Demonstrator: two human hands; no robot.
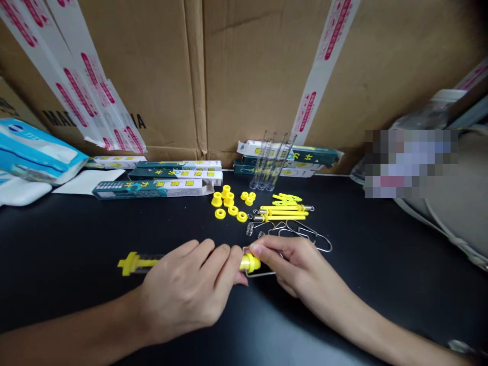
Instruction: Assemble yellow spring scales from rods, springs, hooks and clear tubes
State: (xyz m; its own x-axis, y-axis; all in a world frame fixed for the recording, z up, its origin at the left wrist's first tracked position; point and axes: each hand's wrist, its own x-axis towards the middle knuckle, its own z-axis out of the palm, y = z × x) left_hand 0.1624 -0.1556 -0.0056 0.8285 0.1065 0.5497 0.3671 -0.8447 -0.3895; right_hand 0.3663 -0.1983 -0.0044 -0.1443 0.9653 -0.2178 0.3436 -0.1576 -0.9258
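Head view: my two hands meet on a yellow-capped tube

Far beyond my left hand (186,290), a blue packet (34,152) lies by the cardboard wall (145,76), and green-and-white boxes (156,189) sit nearer, in a loose group ahead of my grip. Under that hand, a clear tube (148,263) lies low over the black table (76,239), with a yellow end piece (129,263) sticking out to the left. My fingers are curled closed over the tube, probably to keep it steady while its other end stays free. At those fingertips sits a yellow cap (250,263), with a wire clip (263,274) looped around it. My right hand (293,264) pinches closed at the spot where clip and cap meet, likely to control the clip there; I cannot tell how firmly it is seated. Ahead of my grip lie yellow rings (229,203), a leaning bundle of clear tubes (270,160), yellow sticks (284,211) and loose wire clips (301,231). Far right of my grip, something is blurred beyond naming.
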